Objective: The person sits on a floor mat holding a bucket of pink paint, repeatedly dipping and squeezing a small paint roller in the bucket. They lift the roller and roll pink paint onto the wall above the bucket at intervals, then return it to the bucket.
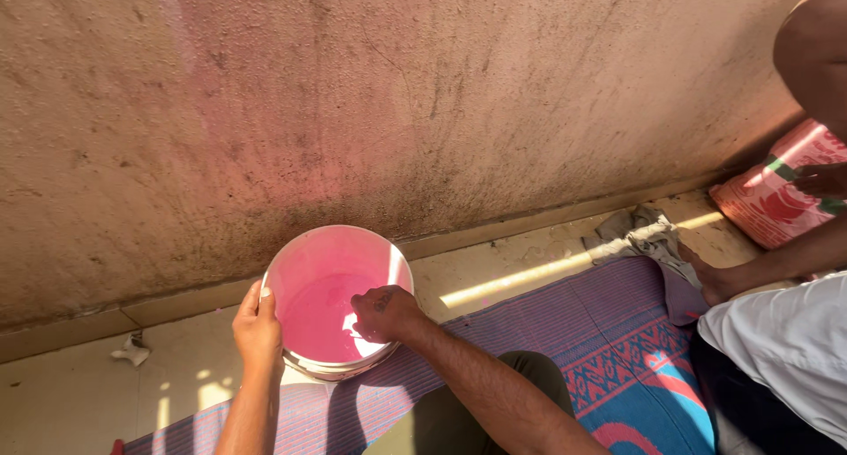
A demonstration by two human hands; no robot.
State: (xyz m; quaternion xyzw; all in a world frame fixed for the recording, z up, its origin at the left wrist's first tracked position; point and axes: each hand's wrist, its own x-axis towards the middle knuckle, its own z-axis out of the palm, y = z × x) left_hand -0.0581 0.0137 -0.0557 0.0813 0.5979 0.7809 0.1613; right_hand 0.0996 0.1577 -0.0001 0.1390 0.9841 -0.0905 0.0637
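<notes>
Using the bucket [304, 261] as the anchor here: it's a white plastic one with pink liquid inside, sitting at the edge of a purple woven mat [547, 323] close to the base of a rough, stained wall [397, 93].

Way off to the left of the bucket there's a small crumpled white scrap [132, 349] on the tiled floor [71, 402]. Right at the bucket's left rim, the left hand [257, 328] is clamped on the edge, thumb hooked over the top and fingers wrapped down the outside.

The right hand [385, 314] comes in over the bucket's right side and dips down inside it, fingers curled loosely by the pink liquid. Can't tell if it's holding anything in there, the fingertips are hidden. So the two hands are apart, one on each side of the bucket.

Further right of the bucket, a grey rag [640, 234] is bunched up on the floor by the mat's far edge. Past that, well away from the bucket, another person sits in a white shirt [785, 340], and a red and white printed sack [776, 195] leans by the wall.
</notes>
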